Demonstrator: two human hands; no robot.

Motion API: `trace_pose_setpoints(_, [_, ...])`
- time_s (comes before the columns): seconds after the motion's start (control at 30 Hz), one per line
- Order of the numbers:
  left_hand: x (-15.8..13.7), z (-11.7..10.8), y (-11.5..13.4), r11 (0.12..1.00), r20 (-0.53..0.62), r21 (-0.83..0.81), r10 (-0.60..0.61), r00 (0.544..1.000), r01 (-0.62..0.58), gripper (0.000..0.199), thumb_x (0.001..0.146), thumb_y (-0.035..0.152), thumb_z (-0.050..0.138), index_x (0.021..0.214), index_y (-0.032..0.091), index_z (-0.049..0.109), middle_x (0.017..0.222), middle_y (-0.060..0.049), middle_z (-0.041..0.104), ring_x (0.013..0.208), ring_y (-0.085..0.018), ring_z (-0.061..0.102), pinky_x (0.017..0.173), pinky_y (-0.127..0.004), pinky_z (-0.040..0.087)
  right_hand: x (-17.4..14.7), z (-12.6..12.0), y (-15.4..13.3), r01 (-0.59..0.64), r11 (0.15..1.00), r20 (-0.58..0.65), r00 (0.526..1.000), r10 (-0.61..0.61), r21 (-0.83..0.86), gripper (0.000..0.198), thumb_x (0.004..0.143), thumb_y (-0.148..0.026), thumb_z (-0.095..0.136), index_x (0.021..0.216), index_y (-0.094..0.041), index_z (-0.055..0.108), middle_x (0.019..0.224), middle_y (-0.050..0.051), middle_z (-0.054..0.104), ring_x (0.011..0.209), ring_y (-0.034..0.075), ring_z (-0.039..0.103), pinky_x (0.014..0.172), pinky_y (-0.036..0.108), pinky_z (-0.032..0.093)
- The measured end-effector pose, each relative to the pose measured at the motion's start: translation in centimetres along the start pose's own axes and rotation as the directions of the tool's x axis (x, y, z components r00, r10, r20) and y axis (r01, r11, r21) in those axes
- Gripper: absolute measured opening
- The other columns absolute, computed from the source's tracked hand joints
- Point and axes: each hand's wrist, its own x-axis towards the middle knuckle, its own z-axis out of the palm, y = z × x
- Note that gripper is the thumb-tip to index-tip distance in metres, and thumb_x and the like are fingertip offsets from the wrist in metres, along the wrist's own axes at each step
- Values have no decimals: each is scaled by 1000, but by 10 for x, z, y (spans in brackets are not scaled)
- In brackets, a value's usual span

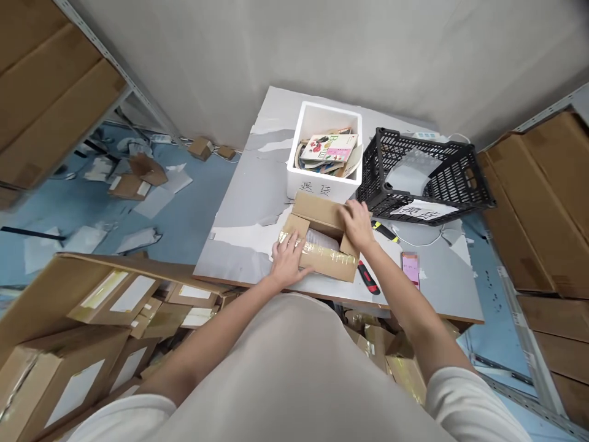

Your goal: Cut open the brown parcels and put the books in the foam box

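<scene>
A small cardboard box (332, 261) lies on the table with its top flaps folded outward. Shiny tape with torn edges runs along the near flap. Something wrapped in clear plastic (322, 238) shows partly inside; its kind I cannot make out. My left hand (288, 261) rests on the box's near left corner, fingers spread and thumb stretched along the near flap. At the right end, my right hand (358, 226) grips the flap, its fingers bent over the edge. Just right of the box lies a red and black utility knife (369, 278).
Behind the box stands a white foam bin (322, 187) holding booklets. A black plastic crate (426, 178) sits to its right. A yellow and black cutter (385, 231) and a phone (410, 269) lie on the table (239, 215). A large carton (59, 282) of parcels stands at left.
</scene>
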Motion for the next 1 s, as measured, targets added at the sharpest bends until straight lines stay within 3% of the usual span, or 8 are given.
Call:
trace_pose_setpoints(0.1, [13, -24, -25, 992, 163, 31, 116, 980, -123, 109, 56, 71, 68, 144, 14, 34, 150, -22, 32, 140, -40, 23, 109, -60, 16, -31, -17, -27, 296, 953, 183, 936, -302, 62, 35, 94, -28, 44, 124, -16, 57, 122, 15, 60, 117, 26, 50, 110, 49, 28])
trace_pose_setpoints(0.27, [53, -42, -68, 922, 326, -53, 380, 866, -384, 116, 49, 75, 68, 143, 14, 35, 146, -22, 40, 139, -37, 28, 114, -53, 13, -53, -33, -68, 144, 989, 497, 862, -105, -41, 66, 71, -45, 75, 123, -10, 54, 108, 18, 64, 107, 34, 55, 107, 60, 25])
trace_pose_setpoints(0.43, [79, -35, -109, 858, 385, -154, 510, 769, -491, 118, 47, 70, 73, 140, 8, 34, 148, -24, 36, 141, -33, 27, 113, -41, 26, -63, -41, -82, 33, 975, 406, 912, 61, -220, 13, 86, -18, 56, 98, -16, 60, 89, 11, 66, 89, 25, 61, 108, 58, 22])
trace_pose_setpoints(0.57, [78, -30, -126, 865, 331, -147, 500, 800, -480, 90, 64, 55, 70, 136, 8, 41, 148, -23, 37, 142, -31, 26, 114, -42, 24, -109, -31, -80, 93, 971, 300, 954, -23, -221, 30, 88, -4, 39, 106, -17, 59, 117, 15, 62, 111, 25, 56, 105, 44, 32])
trace_pose_setpoints(0.67, [72, -37, -114, 862, 378, -107, 497, 781, -496, 83, 66, 33, 67, 140, 9, 37, 150, -21, 34, 144, -31, 22, 113, -44, 24, -135, -24, -72, 109, 985, 357, 932, -55, -132, 41, 83, 0, 41, 117, -15, 58, 141, 15, 48, 129, 26, 44, 97, 37, 40])
trace_pose_setpoints(0.73, [69, -46, -96, 877, 400, -48, 456, 795, -479, 80, 65, 26, 63, 140, 13, 38, 150, -19, 36, 142, -32, 26, 112, -48, 24, -130, -28, -64, 58, 993, 408, 913, -11, -105, 41, 85, -2, 39, 119, -16, 58, 136, 14, 53, 125, 25, 49, 92, 34, 43])
trace_pose_setpoints(0.87, [69, -52, -43, 891, 320, 26, 423, 848, -454, 42, 80, 29, 48, 118, 17, 60, 124, -16, 62, 116, -29, 57, 105, -52, 28, -68, -44, -51, 30, 988, 476, 878, 47, -152, 37, 90, -11, 39, 120, -17, 58, 112, 14, 66, 99, 24, 62, 85, 34, 44])
trace_pose_setpoints(1.0, [84, -35, 4, 824, 470, 94, 457, 755, -558, 35, 87, 37, 45, 90, 15, 72, 93, -14, 72, 94, -28, 65, 104, -54, 25, 1, -34, -56, 242, 948, 628, 775, -62, -205, 32, 82, -22, 59, 112, -13, 65, 113, 17, 66, 109, 29, 58, 104, 44, 32])
